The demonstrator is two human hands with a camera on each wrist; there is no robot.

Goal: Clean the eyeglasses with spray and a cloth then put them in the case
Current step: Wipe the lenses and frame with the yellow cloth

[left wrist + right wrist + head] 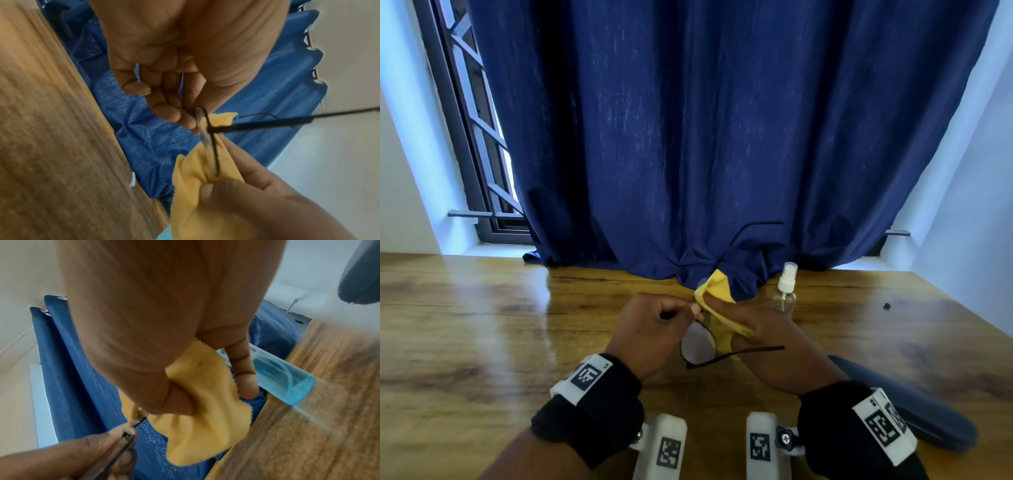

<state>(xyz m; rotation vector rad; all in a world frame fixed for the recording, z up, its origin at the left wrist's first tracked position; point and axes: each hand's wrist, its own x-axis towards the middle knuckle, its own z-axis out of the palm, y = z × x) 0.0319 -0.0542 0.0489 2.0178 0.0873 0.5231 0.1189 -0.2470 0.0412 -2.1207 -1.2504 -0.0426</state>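
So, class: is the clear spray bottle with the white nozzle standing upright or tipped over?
Upright. The clear spray bottle stands on the wooden table, white nozzle uppermost, in the head view.

A glossy wooden table stands against pale white walls, where a dark blue pleated curtain covers most of a dark-framed barred window letting in daylight.

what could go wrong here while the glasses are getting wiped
The left hand only pinches the eyeglasses by the thin frame while the right hand rubs a lens with the yellow cloth; hard rubbing might bend it or make it slip. The spray bottle stands just beyond the right hand and could get knocked over.
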